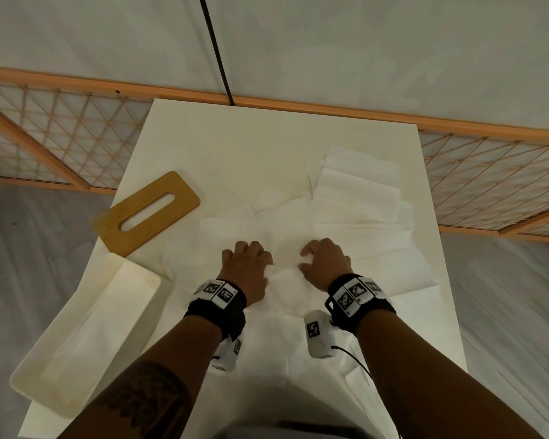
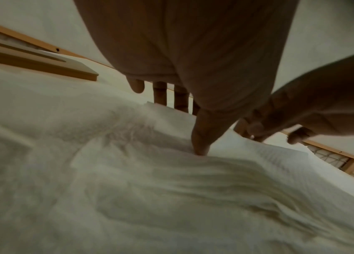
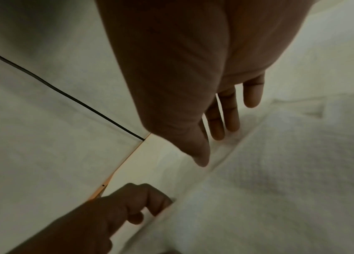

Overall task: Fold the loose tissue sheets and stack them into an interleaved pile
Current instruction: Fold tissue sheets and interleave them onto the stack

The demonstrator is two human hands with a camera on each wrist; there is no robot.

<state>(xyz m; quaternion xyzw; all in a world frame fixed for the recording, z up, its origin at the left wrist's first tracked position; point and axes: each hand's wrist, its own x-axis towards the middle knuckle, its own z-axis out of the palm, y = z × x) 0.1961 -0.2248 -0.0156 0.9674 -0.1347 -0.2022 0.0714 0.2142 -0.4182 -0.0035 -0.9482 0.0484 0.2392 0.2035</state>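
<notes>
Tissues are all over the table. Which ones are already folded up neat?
The folded tissue stack at the far right, beyond the right hand. The loose tissue sheets lie crumpled and spread out under both hands.

Both forearms are reaching forward side by side, the left hand (image 1: 247,265) and right hand (image 1: 325,260) lying palm down, fingers curling, thumbs pointing inward.

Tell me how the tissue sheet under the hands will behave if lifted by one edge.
The tissue sheet is probably floppy: it lies rumpled around the left hand and right hand. It looks thin, so likely very light and easily torn.
</notes>
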